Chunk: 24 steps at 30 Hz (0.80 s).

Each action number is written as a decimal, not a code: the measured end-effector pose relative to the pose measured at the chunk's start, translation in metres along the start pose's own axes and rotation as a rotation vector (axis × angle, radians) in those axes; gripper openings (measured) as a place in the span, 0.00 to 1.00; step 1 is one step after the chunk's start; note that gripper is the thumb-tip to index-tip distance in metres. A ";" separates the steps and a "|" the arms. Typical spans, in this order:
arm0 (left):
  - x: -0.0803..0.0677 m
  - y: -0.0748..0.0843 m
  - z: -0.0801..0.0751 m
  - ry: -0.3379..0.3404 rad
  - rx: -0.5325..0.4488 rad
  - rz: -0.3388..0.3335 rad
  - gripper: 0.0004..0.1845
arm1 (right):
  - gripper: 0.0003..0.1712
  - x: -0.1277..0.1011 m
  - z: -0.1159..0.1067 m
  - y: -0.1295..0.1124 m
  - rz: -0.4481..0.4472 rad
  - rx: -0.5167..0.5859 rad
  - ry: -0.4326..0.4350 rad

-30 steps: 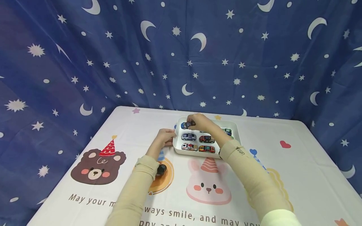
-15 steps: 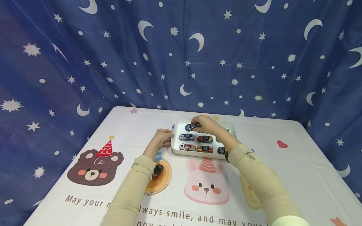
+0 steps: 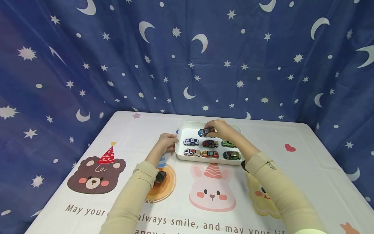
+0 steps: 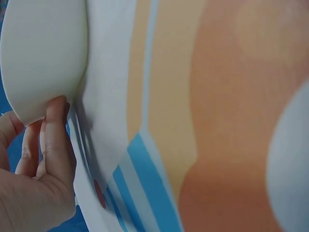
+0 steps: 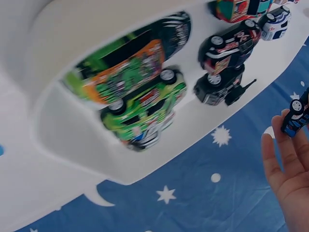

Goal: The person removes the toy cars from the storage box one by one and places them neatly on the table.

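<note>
A white tray (image 3: 204,160) sits mid-table with two rows of toy cars: a silver one (image 3: 191,142), a dark red one (image 3: 210,143), a green one (image 3: 228,143), and three more in the near row. My right hand (image 3: 218,129) pinches a blue toy car (image 3: 204,132) over the tray's far row. In the right wrist view the blue car (image 5: 295,118) sits at my fingertips (image 5: 282,145), beyond the green car (image 5: 145,113). My left hand (image 3: 167,142) holds the tray's left wall; its fingers (image 4: 53,130) press the tray's corner (image 4: 43,53).
The table wears a white cloth printed with a bear (image 3: 94,175), a rabbit (image 3: 212,191) and lettering. A blue curtain with moons and stars (image 3: 187,58) hangs behind and around. A small black wrist camera (image 3: 160,177) sits under the left forearm.
My right hand has carried the blue car to the right along the tray's far row, uncovering the green cars on the right. The left hand stays on the tray's left wall.
</note>
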State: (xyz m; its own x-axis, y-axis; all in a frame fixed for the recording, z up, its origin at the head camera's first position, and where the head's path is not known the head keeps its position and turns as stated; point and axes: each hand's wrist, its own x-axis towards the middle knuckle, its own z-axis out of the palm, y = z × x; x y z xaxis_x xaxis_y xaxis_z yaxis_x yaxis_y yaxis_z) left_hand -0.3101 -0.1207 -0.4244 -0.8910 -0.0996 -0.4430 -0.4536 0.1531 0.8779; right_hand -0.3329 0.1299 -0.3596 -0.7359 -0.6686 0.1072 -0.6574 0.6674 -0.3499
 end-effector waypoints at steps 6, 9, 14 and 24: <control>0.000 0.003 0.002 -0.002 -0.006 0.017 0.22 | 0.18 -0.017 -0.010 0.014 0.029 -0.003 0.017; 0.001 0.004 0.003 0.000 0.001 0.022 0.22 | 0.17 -0.025 -0.014 0.024 0.033 0.006 0.025; 0.002 0.007 0.003 -0.005 0.032 0.035 0.21 | 0.17 -0.039 -0.021 0.037 0.073 0.012 0.028; 0.002 0.000 -0.002 -0.015 0.067 0.039 0.22 | 0.17 -0.060 -0.026 0.060 0.160 0.022 0.029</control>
State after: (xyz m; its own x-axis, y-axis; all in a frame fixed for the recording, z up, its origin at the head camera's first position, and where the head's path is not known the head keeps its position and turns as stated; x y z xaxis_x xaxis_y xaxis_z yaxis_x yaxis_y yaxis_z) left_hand -0.3116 -0.1233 -0.4252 -0.9078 -0.0779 -0.4122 -0.4188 0.2226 0.8804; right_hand -0.3323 0.2184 -0.3633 -0.8354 -0.5445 0.0757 -0.5281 0.7568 -0.3852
